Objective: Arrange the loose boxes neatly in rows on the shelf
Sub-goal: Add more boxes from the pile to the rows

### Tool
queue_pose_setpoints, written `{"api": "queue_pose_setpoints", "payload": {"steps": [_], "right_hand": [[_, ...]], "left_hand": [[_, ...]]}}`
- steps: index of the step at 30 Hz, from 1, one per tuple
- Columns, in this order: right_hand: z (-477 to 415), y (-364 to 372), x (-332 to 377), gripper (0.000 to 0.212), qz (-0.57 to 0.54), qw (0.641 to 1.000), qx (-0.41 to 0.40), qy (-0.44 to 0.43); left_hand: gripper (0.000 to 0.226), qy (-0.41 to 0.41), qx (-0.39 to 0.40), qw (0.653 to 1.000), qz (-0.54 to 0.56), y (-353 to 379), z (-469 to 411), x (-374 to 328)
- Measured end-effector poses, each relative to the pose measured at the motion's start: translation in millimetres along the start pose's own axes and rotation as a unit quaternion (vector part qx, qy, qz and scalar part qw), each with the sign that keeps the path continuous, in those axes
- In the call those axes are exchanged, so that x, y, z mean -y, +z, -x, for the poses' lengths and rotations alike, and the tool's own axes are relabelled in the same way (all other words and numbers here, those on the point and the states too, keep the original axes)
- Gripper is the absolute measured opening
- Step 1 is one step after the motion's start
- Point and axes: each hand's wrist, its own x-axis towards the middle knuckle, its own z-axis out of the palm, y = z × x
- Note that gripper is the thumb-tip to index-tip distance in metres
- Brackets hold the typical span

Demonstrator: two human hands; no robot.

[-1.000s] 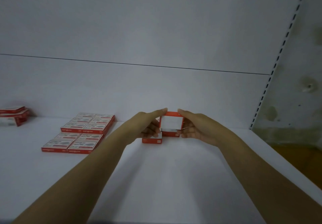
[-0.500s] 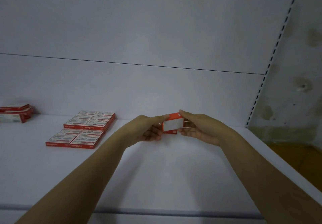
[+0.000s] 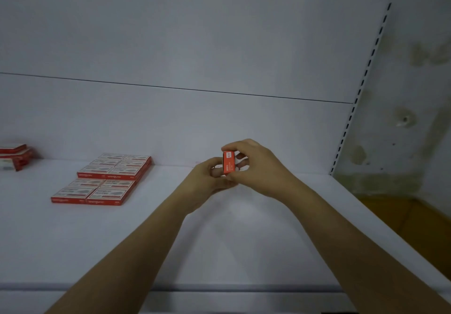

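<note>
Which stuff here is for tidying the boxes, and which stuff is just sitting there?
For the job:
small red box, gripped by the left hand and right hand
boxes in rows
loose pile at far left
shelf

Just there:
slotted rail
stained wall

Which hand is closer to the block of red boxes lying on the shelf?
Left. Both hands hold a small red box; the left hand is right of the block, the right hand farther right.
</note>
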Motion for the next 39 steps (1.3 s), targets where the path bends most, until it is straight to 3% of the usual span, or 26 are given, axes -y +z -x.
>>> {"api": "queue_pose_setpoints", "payload": {"steps": [4, 8, 11, 19, 25, 33, 39], "right_hand": [[3.6, -4.5, -1.2, 0.05, 0.001, 1.0, -0.005, 0.003], [6.7, -18.8, -13.1, 0.046, -0.038, 0.998, -0.029, 0.034], [10.4, -25.2, -26.5, 0.04, -0.035, 0.996, -0.031, 0.071], [14.3, -5.7, -49.8, 0.044, -0.063, 0.991, -0.035, 0.111], [10.0, -2.7, -49.6, 0.044, -0.062, 0.99, -0.1, 0.084], [2.6, -0.8, -37.9, 0.053, 0.071, 0.984, -0.154, -0.051], [-4.5, 1.4, -43.3, 0.054, 0.079, 0.985, -0.148, -0.049]], "left_hand": [[0.044, 0.002, 0.01, 1.0, 0.001, -0.5, -0.5, -0.1], [0.045, 0.028, -0.073, 0.989, -0.125, -2.8, -1.8, -12.4], [0.041, 0.065, -0.082, 0.98, -0.168, -1.3, -1.0, -27.4], [0.047, 0.182, -0.072, 0.906, -0.375, 23.0, 2.1, -45.1], [0.045, 0.207, -0.105, 0.879, -0.417, 13.3, 1.6, -40.9], [0.049, 0.255, -0.194, 0.827, -0.462, -4.5, -0.9, -27.9], [0.049, 0.243, -0.198, 0.838, -0.447, -8.5, -2.5, -29.1]]}}
